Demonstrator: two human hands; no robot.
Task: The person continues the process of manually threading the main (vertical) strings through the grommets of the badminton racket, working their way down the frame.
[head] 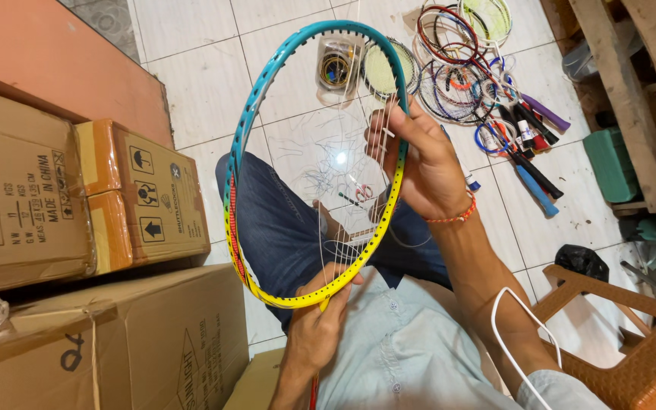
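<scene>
Left hand [320, 323] pinches the yellow bottom edge of the racket frame [263, 91], thumb on top, near where the shaft starts. Right hand [419, 163] wraps the right side of the rim, fingers curled through, pinching the white string [377, 129] against it. The racket is held over the lap, only a few strings run across it.

To do it well, I'd say: keep the left grip steady so the frame doesn't twist, keep the string taut at the right fingers, feed straight into the rim hole.

Around: cardboard boxes [77, 197] on the left, pile of rackets [487, 83] on the tiled floor [206, 83] ahead, brown plastic chair [632, 342] on the right.
</scene>
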